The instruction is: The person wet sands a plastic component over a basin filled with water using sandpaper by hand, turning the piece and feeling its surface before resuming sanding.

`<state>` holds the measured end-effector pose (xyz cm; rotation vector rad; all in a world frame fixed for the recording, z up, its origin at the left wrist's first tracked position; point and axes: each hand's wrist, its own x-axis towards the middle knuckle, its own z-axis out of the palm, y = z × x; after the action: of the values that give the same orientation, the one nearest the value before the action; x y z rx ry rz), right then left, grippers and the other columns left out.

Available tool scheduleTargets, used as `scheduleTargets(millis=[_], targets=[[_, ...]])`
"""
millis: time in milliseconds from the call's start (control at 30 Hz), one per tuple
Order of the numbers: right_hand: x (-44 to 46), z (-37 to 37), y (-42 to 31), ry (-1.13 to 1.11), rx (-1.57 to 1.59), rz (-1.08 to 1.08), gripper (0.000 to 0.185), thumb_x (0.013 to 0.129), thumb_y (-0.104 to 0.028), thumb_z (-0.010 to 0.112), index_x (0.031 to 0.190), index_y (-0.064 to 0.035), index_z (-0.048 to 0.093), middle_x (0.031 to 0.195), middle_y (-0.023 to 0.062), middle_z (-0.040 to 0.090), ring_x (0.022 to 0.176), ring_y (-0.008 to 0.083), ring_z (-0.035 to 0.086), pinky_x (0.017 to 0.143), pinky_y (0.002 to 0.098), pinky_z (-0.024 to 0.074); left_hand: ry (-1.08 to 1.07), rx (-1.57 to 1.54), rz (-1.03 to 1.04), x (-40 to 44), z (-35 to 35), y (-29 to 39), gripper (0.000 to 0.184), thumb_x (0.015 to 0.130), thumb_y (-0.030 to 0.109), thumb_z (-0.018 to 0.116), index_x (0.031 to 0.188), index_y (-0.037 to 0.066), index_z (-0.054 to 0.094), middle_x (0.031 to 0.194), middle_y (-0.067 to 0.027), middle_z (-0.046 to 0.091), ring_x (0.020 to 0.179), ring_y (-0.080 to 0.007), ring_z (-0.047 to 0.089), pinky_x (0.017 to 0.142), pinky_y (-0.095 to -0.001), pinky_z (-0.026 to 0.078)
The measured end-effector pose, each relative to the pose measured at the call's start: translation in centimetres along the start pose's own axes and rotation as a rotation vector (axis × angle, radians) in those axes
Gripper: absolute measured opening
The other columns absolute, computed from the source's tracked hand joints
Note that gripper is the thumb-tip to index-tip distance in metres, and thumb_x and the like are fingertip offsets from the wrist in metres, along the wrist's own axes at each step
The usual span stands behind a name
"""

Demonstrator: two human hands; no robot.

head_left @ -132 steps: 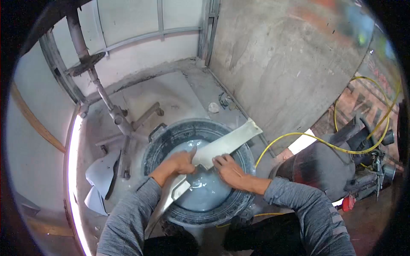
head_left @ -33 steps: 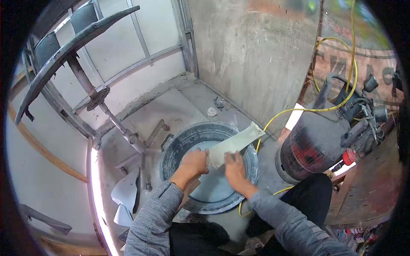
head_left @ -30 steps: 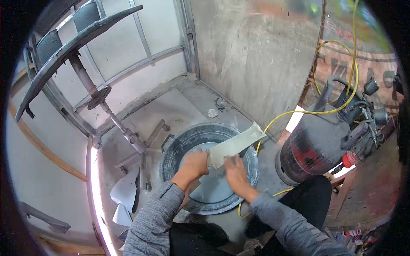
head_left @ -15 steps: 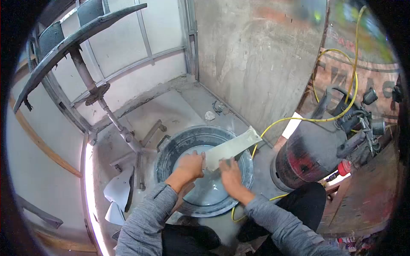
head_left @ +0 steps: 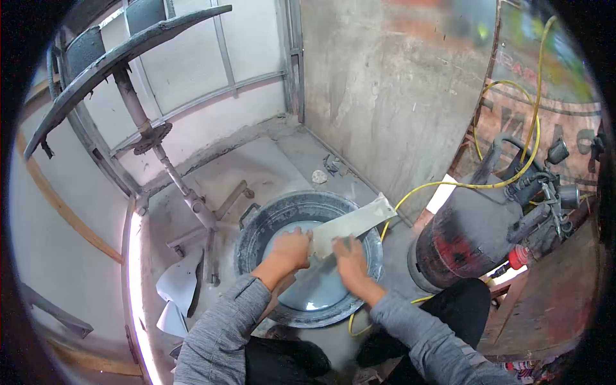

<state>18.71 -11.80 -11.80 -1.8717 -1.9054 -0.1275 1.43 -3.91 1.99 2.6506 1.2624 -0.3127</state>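
Spanning the round dark-grey basin (head_left: 260,223), one long, flat, pale cream-green panel (head_left: 353,221), held tilted above cloudy bluish water (head_left: 317,292), its far end reaching over the rim. A further pale length shows beneath the left wrist; whether it is the same piece cannot be told.

Left hand (head_left: 292,250): closed, gripping the panel's near end. Right hand (head_left: 351,262): fingers bent against the lower edge, slightly blurred; whether anything lies under them cannot be told.

Handling, by judgement: light, fairly stiff, thin-edged, likely slippery if wet; may flex or crack if levered from one end. Best hold: both long edges near mid-length, or one hand at each end.

Markings: printed brownish sheet (head_left: 545,96) at right, large dark letters, an N (head_left: 510,119) legible, the neighbouring ones uncertain; smaller red lettering, unreadable. Dark, red-stained cylindrical tank (head_left: 462,237): no label legible. Panel: no writing visible.
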Motion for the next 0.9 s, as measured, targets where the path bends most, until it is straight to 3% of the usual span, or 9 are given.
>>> scheduleTargets(millis=[33, 133, 400, 533, 567, 667, 733, 833, 900], targets=[[1.3, -2.6, -0.4, 0.067, -0.069, -0.026, 0.046, 0.080, -0.002, 0.054, 0.126, 0.0004, 0.057, 0.131, 0.0188, 0.057, 0.124, 0.0495, 0.045, 0.106, 0.0536, 0.0366, 0.057, 0.013, 0.008, 0.0, 0.2, -0.2, 0.082, 0.060, 0.025, 0.082, 0.134, 0.009, 0.050, 0.119, -0.0189, 0.058, 0.102, -0.0379, 0.064, 0.084, -0.0454, 0.055], [1.3, -0.5, -1.0, 0.129, -0.052, 0.001, 0.045, 0.081, -0.003, 0.053, 0.126, 0.0013, 0.057, 0.130, 0.0181, 0.057, 0.123, 0.0494, 0.046, 0.105, 0.0539, 0.0366, 0.007, -0.020, 0.022, 0.1, 0.0, -0.4, 0.080, 0.061, 0.024, 0.082, 0.134, 0.009, 0.051, 0.118, -0.0184, 0.059, 0.101, -0.0370, 0.064, 0.085, -0.0453, 0.055], [-0.1, -0.5, -2.1, -0.092, -0.072, 0.099, 0.047, 0.087, -0.012, 0.050, 0.133, -0.0005, 0.052, 0.134, 0.0161, 0.052, 0.130, 0.0442, 0.039, 0.098, 0.0627, 0.0372, 0.002, -0.033, 0.032, 0.0, 0.3, -0.8, 0.079, 0.061, 0.030, 0.084, 0.131, 0.009, 0.053, 0.117, -0.0174, 0.058, 0.100, -0.0365, 0.064, 0.084, -0.0447, 0.054], [0.3, 0.1, 0.6, -0.015, 0.090, -0.002, 0.046, 0.087, -0.011, 0.050, 0.131, 0.0020, 0.051, 0.134, 0.0187, 0.052, 0.123, 0.0413, 0.045, 0.097, 0.0489, 0.0449, 0.020, -0.001, 0.000, -0.1, 0.3, -0.6, 0.079, 0.060, 0.029, 0.084, 0.130, 0.009, 0.053, 0.117, -0.0177, 0.058, 0.101, -0.0372, 0.063, 0.085, -0.0454, 0.054], [0.6, 0.3, 1.2, 0.051, -0.092, -0.038, 0.044, 0.086, -0.008, 0.049, 0.129, 0.0058, 0.052, 0.132, 0.0204, 0.053, 0.122, 0.0407, 0.047, 0.098, 0.0448, 0.0456, 0.024, -0.025, 0.015, 0.1, 0.2, -0.7, 0.079, 0.060, 0.028, 0.084, 0.130, 0.009, 0.053, 0.117, -0.0177, 0.058, 0.102, -0.0374, 0.063, 0.085, -0.0455, 0.054], [-1.2, 2.2, -1.4, 0.106, 0.053, 0.007, 0.045, 0.081, -0.002, 0.051, 0.124, 0.0068, 0.057, 0.129, 0.0203, 0.057, 0.122, 0.0463, 0.047, 0.102, 0.0481, 0.0438, -0.004, -0.061, 0.014, 0.0, 0.2, -0.8, 0.079, 0.061, 0.026, 0.084, 0.131, 0.009, 0.052, 0.118, -0.0178, 0.058, 0.105, -0.0377, 0.062, 0.086, -0.0456, 0.054], [-1.1, -1.5, -1.5, 0.069, -0.051, -0.164, 0.043, 0.081, -0.001, 0.051, 0.123, 0.0078, 0.058, 0.129, 0.0217, 0.056, 0.121, 0.0485, 0.047, 0.103, 0.0490, 0.0427, -0.023, -0.068, -0.004, 0.1, 0.1, -0.6, 0.079, 0.061, 0.025, 0.085, 0.132, 0.010, 0.052, 0.118, -0.0178, 0.057, 0.106, -0.0378, 0.062, 0.086, -0.0456, 0.054], [0.4, -1.6, -0.6, 0.085, -0.070, -0.023, 0.043, 0.082, 0.001, 0.050, 0.123, 0.0094, 0.057, 0.130, 0.0225, 0.055, 0.122, 0.0490, 0.046, 0.104, 0.0479, 0.0429, 0.021, -0.031, 0.019, 0.4, 0.8, -1.0, 0.078, 0.063, 0.027, 0.083, 0.132, 0.010, 0.052, 0.120, -0.0178, 0.057, 0.105, -0.0384, 0.062, 0.087, -0.0451, 0.054], [-0.8, -1.6, -1.7, 0.058, -0.035, -0.064, 0.043, 0.081, 0.001, 0.050, 0.123, 0.0090, 0.057, 0.130, 0.0229, 0.055, 0.124, 0.0492, 0.045, 0.104, 0.0473, 0.0424, -0.027, 0.001, 0.015, 0.9, 0.8, -1.3, 0.094, 0.059, 0.033, 0.083, 0.142, 0.010, 0.044, 0.120, -0.0194, 0.055, 0.103, -0.0377, 0.062, 0.085, -0.0439, 0.054]])
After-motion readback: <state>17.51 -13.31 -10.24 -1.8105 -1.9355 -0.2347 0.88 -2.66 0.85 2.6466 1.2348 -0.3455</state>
